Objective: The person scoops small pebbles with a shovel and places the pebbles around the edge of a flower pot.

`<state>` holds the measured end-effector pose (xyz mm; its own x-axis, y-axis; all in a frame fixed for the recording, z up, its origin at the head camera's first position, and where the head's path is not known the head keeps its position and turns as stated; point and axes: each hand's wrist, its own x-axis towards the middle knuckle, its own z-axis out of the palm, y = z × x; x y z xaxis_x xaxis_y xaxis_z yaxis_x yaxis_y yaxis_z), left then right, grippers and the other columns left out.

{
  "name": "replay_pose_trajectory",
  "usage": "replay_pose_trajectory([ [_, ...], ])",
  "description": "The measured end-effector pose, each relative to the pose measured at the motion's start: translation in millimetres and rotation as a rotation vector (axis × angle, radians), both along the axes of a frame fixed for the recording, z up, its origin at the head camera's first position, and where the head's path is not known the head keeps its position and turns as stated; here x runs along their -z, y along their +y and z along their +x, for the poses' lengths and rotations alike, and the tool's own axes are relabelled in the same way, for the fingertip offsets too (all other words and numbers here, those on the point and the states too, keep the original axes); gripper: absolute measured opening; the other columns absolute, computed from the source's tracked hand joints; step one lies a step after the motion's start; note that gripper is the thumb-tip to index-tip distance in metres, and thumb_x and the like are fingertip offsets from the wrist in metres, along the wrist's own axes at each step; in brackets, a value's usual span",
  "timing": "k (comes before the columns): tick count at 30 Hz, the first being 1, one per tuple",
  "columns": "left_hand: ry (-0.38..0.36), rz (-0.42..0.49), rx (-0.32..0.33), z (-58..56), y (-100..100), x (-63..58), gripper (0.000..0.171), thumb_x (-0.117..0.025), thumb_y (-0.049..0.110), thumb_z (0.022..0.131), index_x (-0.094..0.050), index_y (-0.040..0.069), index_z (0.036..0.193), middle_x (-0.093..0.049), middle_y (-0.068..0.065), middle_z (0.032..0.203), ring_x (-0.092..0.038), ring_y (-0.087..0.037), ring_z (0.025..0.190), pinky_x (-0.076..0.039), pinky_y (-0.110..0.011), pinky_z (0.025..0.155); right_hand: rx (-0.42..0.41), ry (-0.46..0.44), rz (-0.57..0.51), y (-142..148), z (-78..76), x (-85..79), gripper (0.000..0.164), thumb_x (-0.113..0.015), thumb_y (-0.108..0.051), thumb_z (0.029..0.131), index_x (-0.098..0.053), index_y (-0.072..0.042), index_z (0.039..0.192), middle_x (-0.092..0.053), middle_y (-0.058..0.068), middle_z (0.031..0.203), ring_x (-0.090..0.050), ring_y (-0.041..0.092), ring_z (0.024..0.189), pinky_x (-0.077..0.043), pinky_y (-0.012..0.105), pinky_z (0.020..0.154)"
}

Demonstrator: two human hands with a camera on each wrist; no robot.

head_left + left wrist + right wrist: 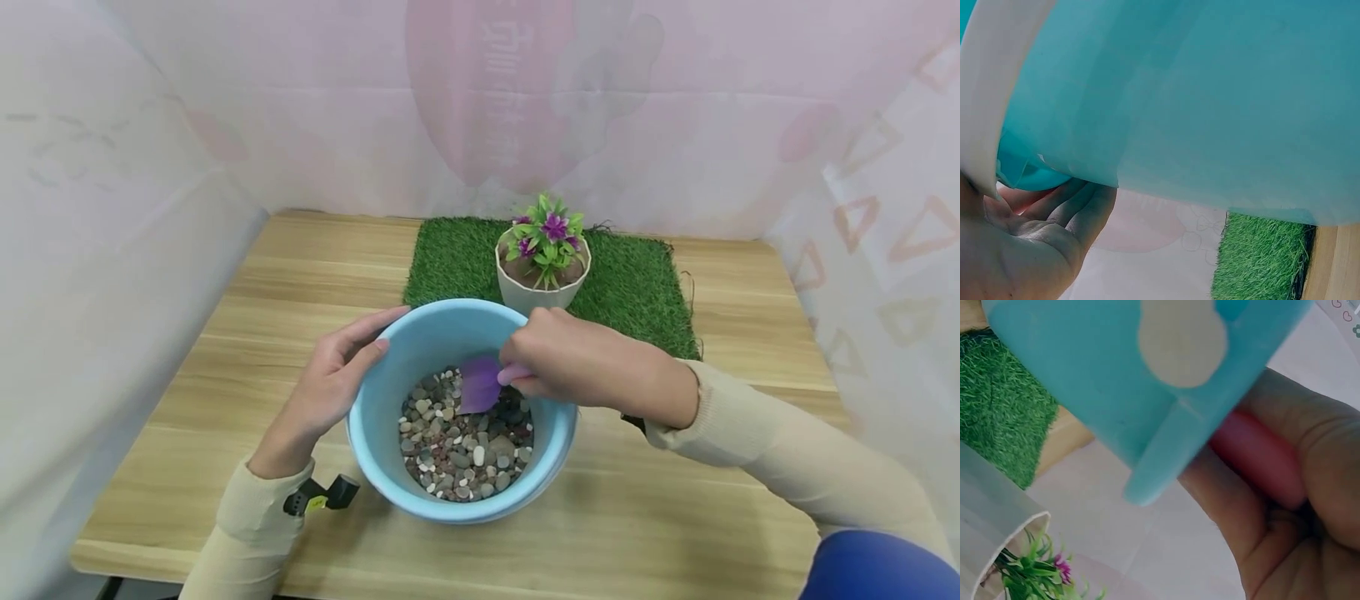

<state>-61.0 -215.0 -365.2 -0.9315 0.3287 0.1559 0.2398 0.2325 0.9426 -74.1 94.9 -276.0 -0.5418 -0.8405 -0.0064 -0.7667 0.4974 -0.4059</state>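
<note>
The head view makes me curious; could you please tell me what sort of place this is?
Probably an indoor booth for staged tabletop work: pale printed sheets rise behind and beside a wooden table, and a green grass mat, apparently artificial, lies on it.

The person's bare left grip [330,379] points forward, thumb [369,357] spread from nearly straight fingers [1094,212]. The bare right grip [566,354] has its fingers curled inward, knuckles turned upward. The cream-sleeved left arm [247,533] reaches forward; the cream-sleeved right arm [780,454] slants inward from the side.
</note>
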Motion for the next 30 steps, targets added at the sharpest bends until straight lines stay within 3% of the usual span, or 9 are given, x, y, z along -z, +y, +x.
replay_pose_trajectory([
  [6, -0.03, 0.021, -0.005, 2.4, 0, 2.9, 0.043, -0.046, 0.01, 0.112, -0.053, 0.003, 0.154, -0.064, -0.027, 0.141, -0.079, -0.032, 0.104, -0.071, -0.045, 0.075, 0.012, -0.051, -0.003, -4, -2.9, 5.9, 0.024, -0.075, -0.011, 0.098, -0.07, -0.008, 0.074, -0.058, -0.004, 0.061, -0.057, 0.001, 0.053, -0.054, 0.007, 0.053],
  [13, -0.032, 0.032, -0.007, 2.4, 1, 2.6, 0.043, -0.046, 0.01, 0.112, -0.052, 0.004, 0.154, -0.064, -0.024, 0.143, -0.077, -0.036, 0.108, -0.071, -0.046, 0.077, -0.065, 0.065, 0.026, -21, -1.4, 32.8, 0.033, -0.071, -0.013, 0.101, -0.063, -0.011, 0.069, -0.052, -0.004, 0.059, -0.048, 0.006, 0.052, -0.048, 0.013, 0.051],
  [16, -0.023, 0.041, -0.003, 0.7, 2, 2.3, 0.043, -0.046, 0.01, 0.112, -0.052, 0.003, 0.154, -0.064, -0.023, 0.143, -0.077, -0.034, 0.108, -0.071, -0.046, 0.077, -0.045, 0.04, -0.02, -21, -1.0, 32.7, 0.033, -0.071, -0.011, 0.1, -0.063, -0.01, 0.068, -0.048, -0.005, 0.059, -0.043, 0.004, 0.052, -0.045, 0.013, 0.051],
  [20, -0.017, 0.053, -0.007, 0.2, 1, 2.4, 0.043, -0.046, 0.008, 0.112, -0.053, 0.003, 0.153, -0.064, -0.024, 0.143, -0.078, -0.031, 0.108, -0.071, -0.046, 0.078, -0.024, -0.015, -0.097, -22, -1.2, 35.3, 0.023, -0.074, -0.007, 0.097, -0.071, -0.007, 0.074, -0.056, -0.004, 0.061, -0.045, -0.001, 0.054, -0.045, 0.01, 0.053],
  [24, -0.015, 0.055, -0.001, -0.3, 1, 3.3, 0.043, -0.046, 0.007, 0.111, -0.053, 0.001, 0.153, -0.063, -0.024, 0.143, -0.077, -0.029, 0.109, -0.071, -0.045, 0.079, -0.06, -0.032, -0.154, -23, 0.8, 36.7, 0.017, -0.075, -0.003, 0.094, -0.074, -0.008, 0.078, -0.062, -0.003, 0.064, -0.048, -0.001, 0.056, -0.048, 0.011, 0.056],
  [27, -0.017, 0.057, 0.002, -0.2, 1, 4.5, 0.043, -0.046, 0.007, 0.111, -0.052, -0.001, 0.153, -0.064, -0.025, 0.142, -0.078, -0.03, 0.107, -0.071, -0.046, 0.076, -0.093, -0.038, -0.163, -25, 2.7, 38.3, 0.019, -0.074, -0.004, 0.096, -0.073, -0.01, 0.078, -0.063, -0.004, 0.065, -0.049, -0.001, 0.056, -0.048, 0.011, 0.056],
  [30, -0.017, 0.062, 0.001, -0.3, 1, 4.8, 0.043, -0.045, 0.007, 0.111, -0.052, -0.001, 0.153, -0.065, -0.026, 0.141, -0.079, -0.031, 0.102, -0.071, -0.047, 0.072, -0.074, -0.044, -0.151, -30, 4.5, 39.4, 0.018, -0.074, -0.008, 0.098, -0.074, -0.011, 0.08, -0.064, -0.005, 0.065, -0.048, -0.004, 0.054, -0.047, 0.01, 0.054],
])
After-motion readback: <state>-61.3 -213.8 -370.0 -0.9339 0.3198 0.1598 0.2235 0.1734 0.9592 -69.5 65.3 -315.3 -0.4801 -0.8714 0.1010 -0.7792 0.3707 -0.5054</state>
